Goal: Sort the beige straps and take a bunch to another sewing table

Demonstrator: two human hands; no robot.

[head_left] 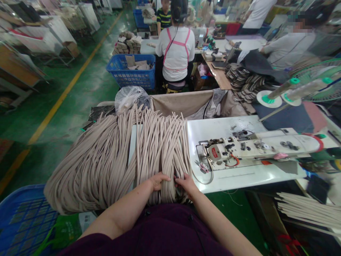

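A thick heap of long beige fabric strips (101, 167) drapes over the left end of the white sewing table (231, 181). At the table's front edge my left hand (160, 180) is closed round the side of a gathered bunch of strips (167, 190), thumb lying on top. Just right of it, my right hand (187, 184) grips strips from the other side, its fingertips partly hidden among them. Both hands are close to my body, and the strips hang down over the edge between them.
To the right stands a sewing machine (247, 147), with small scissors (202, 166) beside its head. Thread cones (282, 89) rise behind it. A blue basket (23, 199) sits low at left. Ahead, a co-worker (176, 53) sits beside another blue basket (131, 73).
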